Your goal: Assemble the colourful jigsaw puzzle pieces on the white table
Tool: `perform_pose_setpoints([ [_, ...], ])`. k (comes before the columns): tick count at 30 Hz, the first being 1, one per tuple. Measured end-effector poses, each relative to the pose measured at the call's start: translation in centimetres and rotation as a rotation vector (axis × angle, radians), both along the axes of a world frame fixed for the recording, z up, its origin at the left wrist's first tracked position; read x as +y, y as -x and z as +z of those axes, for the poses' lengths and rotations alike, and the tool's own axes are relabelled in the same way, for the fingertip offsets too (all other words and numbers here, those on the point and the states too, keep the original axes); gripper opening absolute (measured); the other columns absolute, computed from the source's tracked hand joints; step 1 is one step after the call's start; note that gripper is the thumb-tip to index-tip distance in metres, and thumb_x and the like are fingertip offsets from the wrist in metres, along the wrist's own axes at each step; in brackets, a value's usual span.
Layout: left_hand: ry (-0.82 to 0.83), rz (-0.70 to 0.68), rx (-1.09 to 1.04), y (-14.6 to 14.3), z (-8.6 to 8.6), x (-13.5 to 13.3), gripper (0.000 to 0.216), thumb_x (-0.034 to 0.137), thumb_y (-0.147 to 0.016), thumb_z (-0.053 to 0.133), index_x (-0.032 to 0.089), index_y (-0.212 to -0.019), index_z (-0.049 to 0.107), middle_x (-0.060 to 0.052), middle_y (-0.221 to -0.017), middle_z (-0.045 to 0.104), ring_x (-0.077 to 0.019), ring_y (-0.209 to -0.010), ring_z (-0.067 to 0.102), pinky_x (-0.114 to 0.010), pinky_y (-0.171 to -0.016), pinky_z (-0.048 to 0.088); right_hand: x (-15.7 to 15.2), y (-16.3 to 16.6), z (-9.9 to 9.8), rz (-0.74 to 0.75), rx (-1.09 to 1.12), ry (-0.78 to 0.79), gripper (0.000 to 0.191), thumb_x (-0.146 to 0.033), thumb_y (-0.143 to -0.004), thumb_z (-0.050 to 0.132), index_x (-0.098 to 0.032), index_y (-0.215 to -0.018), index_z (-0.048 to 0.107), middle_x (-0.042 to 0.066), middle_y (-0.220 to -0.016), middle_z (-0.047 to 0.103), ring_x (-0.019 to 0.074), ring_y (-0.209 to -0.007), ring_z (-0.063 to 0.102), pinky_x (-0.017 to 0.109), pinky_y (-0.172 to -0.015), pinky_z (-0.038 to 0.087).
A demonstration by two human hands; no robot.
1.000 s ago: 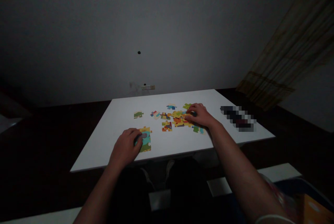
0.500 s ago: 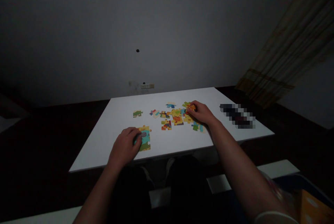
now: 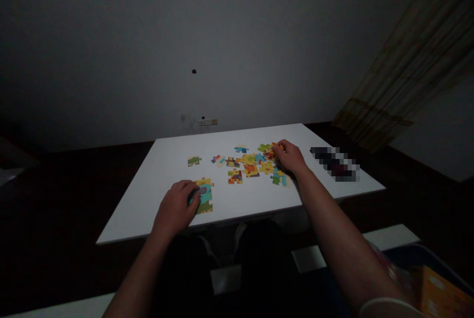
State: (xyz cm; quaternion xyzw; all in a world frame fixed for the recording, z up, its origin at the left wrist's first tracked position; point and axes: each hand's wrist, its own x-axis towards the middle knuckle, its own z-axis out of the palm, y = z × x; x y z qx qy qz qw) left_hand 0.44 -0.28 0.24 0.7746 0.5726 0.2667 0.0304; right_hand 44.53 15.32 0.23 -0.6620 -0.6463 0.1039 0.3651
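Observation:
Near the table's front edge lies a joined section of jigsaw puzzle (image 3: 206,198), teal, green and yellow. My left hand (image 3: 177,208) rests on its left side, fingers bent over the edge and thumb pressing from below; that side of the section is hidden. My right hand (image 3: 291,156) is at the right end of a loose pile of jigsaw pieces (image 3: 251,170). Its thumb and fingers pinch an orange puzzle piece (image 3: 277,147), partly covered by the fingers. Several pieces in the pile overlap.
The white table (image 3: 148,194) stands before a grey wall. A single green puzzle piece (image 3: 193,161) lies at the left, and a blue one (image 3: 241,149) behind the pile. A dark pixelated object (image 3: 335,164) is at the right. An orange box (image 3: 442,293) sits low at the right.
My right hand has shifted slightly right over the pile, uncovering more pieces, and an orange piece shows at its fingertips. My left hand stays on the joined section.

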Motion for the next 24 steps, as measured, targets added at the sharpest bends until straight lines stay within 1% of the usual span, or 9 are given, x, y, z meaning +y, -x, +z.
perform_pose_setpoints([
  [5, 0.007, 0.003, 0.012, 0.0, 0.0, 0.0, 0.025, 0.034, -0.105, 0.059, 0.022, -0.117, 0.077, -0.013, -0.128, 0.074, -0.034, -0.121, 0.068, -0.056, -0.108, 0.057, 0.24, -0.29, -0.08, -0.077, 0.006, -0.048, 0.026, -0.052, -0.101, 0.058, -0.029, -0.098, 0.07, 0.01, -0.095, 0.078, 0.0315, -0.09, 0.07, 0.041, -0.077, 0.049],
  [8, -0.002, -0.005, 0.015, 0.0, 0.01, 0.01, 0.024, 0.034, -0.105, 0.058, 0.023, -0.116, 0.076, -0.013, -0.128, 0.075, -0.0337, -0.121, 0.068, -0.056, -0.108, 0.057, 0.35, -0.5, 0.02, -0.178, 0.054, -0.089, 0.03, -0.053, -0.103, 0.054, -0.029, -0.105, 0.072, 0.012, -0.102, 0.08, 0.0329, -0.095, 0.071, 0.042, -0.079, 0.05],
  [10, -0.009, -0.009, 0.012, -0.02, 0.05, 0.0, 0.023, 0.034, -0.105, 0.058, 0.024, -0.115, 0.076, -0.012, -0.127, 0.075, -0.033, -0.121, 0.068, -0.055, -0.107, 0.057, 0.38, -0.57, 0.08, -0.206, 0.072, -0.101, 0.033, -0.05, -0.104, 0.052, -0.027, -0.109, 0.074, 0.014, -0.107, 0.081, 0.0341, -0.099, 0.071, 0.043, -0.082, 0.051],
  [12, -0.011, -0.011, 0.01, -0.05, 0.1, -0.01, 0.023, 0.034, -0.105, 0.058, 0.024, -0.115, 0.076, -0.012, -0.126, 0.075, -0.0327, -0.12, 0.068, -0.054, -0.107, 0.057, 0.36, -0.49, 0.09, -0.166, 0.078, -0.095, 0.033, -0.047, -0.103, 0.053, -0.025, -0.11, 0.076, 0.014, -0.11, 0.081, 0.0339, -0.103, 0.072, 0.043, -0.086, 0.052],
  [14, -0.007, -0.005, 0.01, -0.07, 0.12, -0.01, 0.023, 0.034, -0.105, 0.059, 0.024, -0.115, 0.076, -0.012, -0.127, 0.075, -0.033, -0.12, 0.068, -0.054, -0.106, 0.058, 0.3, -0.27, 0.06, -0.056, 0.06, -0.044, 0.032, -0.045, -0.102, 0.056, -0.025, -0.11, 0.079, 0.012, -0.108, 0.082, 0.032, -0.101, 0.073, 0.041, -0.086, 0.052],
  [16, 0.001, 0.004, 0.011, -0.06, 0.06, 0.02, 0.024, 0.035, -0.105, 0.059, 0.024, -0.115, 0.077, -0.012, -0.127, 0.075, -0.0332, -0.121, 0.068, -0.054, -0.107, 0.057, 0.23, 0.0, 0.04, 0.055, -0.017, 0.017, 0.031, -0.047, -0.101, 0.06, -0.025, -0.106, 0.082, 0.01, -0.104, 0.083, 0.0303, -0.098, 0.074, 0.04, -0.085, 0.052],
  [18, 0.007, 0.006, 0.012, 0.0, -0.07, 0.08, 0.025, 0.035, -0.106, 0.059, 0.023, -0.116, 0.077, -0.012, -0.128, 0.075, -0.0332, -0.122, 0.068, -0.054, -0.109, 0.057, 0.22, 0.2, 0.05, 0.095, -0.145, 0.03, 0.033, -0.047, -0.102, 0.06, -0.025, -0.104, 0.084, 0.012, -0.106, 0.083, 0.0307, -0.1, 0.073, 0.041, -0.087, 0.052],
  [21, 0.004, -0.001, 0.005, 0.11, -0.3, 0.16, 0.025, 0.034, -0.105, 0.06, 0.022, -0.118, 0.077, -0.013, -0.128, 0.075, -0.0333, -0.123, 0.068, -0.055, -0.11, 0.056, 0.29, 0.33, 0.09, 0.029, -0.305, -0.016, 0.037, -0.042, -0.106, 0.055, -0.022, -0.112, 0.086, 0.015, -0.118, 0.082, 0.0342, -0.113, 0.07, 0.045, -0.096, 0.052],
  [24, 0.006, -0.005, -0.002, 0.11, -0.32, 0.14, 0.024, 0.033, -0.104, 0.061, 0.022, -0.117, 0.078, -0.012, -0.128, 0.075, -0.0334, -0.122, 0.068, -0.055, -0.109, 0.056, 0.24, 0.43, 0.13, -0.043, -0.389, 0.003, 0.043, -0.04, -0.108, 0.053, -0.021, -0.134, 0.081, 0.017, -0.135, 0.078, 0.0379, -0.124, 0.067, 0.05, -0.103, 0.05],
])
